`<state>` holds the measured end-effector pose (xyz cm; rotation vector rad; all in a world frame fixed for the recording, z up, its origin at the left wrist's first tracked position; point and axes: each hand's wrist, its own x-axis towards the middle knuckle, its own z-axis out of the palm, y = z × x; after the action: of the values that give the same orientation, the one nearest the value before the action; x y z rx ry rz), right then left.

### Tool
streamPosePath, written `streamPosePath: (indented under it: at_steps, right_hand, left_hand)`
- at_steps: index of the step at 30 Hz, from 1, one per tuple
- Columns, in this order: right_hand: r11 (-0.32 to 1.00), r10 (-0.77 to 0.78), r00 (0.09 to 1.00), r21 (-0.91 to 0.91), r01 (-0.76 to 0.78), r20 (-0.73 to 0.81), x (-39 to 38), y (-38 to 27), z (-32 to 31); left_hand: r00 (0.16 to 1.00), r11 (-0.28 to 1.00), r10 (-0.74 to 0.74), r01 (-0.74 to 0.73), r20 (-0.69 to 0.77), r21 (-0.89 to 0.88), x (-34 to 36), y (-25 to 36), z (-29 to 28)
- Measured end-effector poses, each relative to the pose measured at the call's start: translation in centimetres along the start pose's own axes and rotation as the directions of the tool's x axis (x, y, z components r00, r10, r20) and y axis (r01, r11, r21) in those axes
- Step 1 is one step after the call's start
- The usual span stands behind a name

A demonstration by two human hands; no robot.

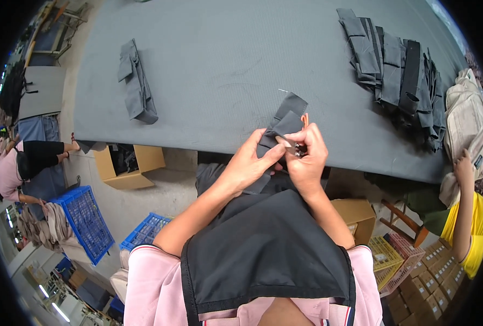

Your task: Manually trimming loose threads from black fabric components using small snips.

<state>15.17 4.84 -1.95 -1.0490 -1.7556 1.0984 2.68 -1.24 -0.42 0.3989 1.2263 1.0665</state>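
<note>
My left hand (251, 163) is closed on a folded dark grey fabric strip (289, 118) at the near edge of the table, thumb pressed on top. My right hand (310, 160) is closed around what look like small thread snips (285, 142). Their metal tip lies against the cloth beside my left thumb, and an orange part shows above my right fingers. The rest of the tool is hidden in the hand. From the strip's far end, a pale loose thread sticks out onto the table.
The grey-covered table (214, 65) carries a folded strip bundle (137, 84) at left and several dark bundles (385, 68) at right. Below stand an open cardboard box (111, 171) and blue crates (86, 223). A person in yellow (472, 228) handles a beige bag (464, 108); another person (13, 168) works at far left.
</note>
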Motion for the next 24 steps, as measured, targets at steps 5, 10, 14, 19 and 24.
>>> streamPosePath:
  at_steps: [5, 10, 14, 19, 24]
  right_hand:
    - [0.998, 0.049, 0.994, 0.027, -0.052, 0.101, -0.6, -0.7, -0.5]
    - [0.998, 0.042, 0.976, -0.062, -0.03, 0.215, 1.0, -2.8, -2.6]
    - [0.995, 0.067, 0.947, -0.096, -0.039, 0.313, 2.0, -0.9, -3.1]
    - [0.981, -0.042, 0.954, -0.171, 0.096, 0.298, 1.9, -1.9, -4.0]
    - [0.954, -0.047, 0.935, -0.262, 0.147, 0.351, 2.0, -2.0, -3.7]
  left_hand:
    - [0.996, 0.98, 0.03, -0.012, -0.089, 0.197, 0.3, -1.2, -0.7]
    - [0.993, 0.928, 0.065, -0.026, -0.094, 0.372, -0.2, 0.4, -0.1]
    - [0.988, 0.844, 0.11, -0.038, -0.104, 0.534, -0.6, 1.3, 0.1]
    - [0.978, 0.727, 0.153, -0.014, -0.143, 0.686, -0.6, 1.3, -0.1]
    - [0.959, 0.621, 0.264, -0.086, -0.105, 0.779, -0.5, 0.7, -0.3]
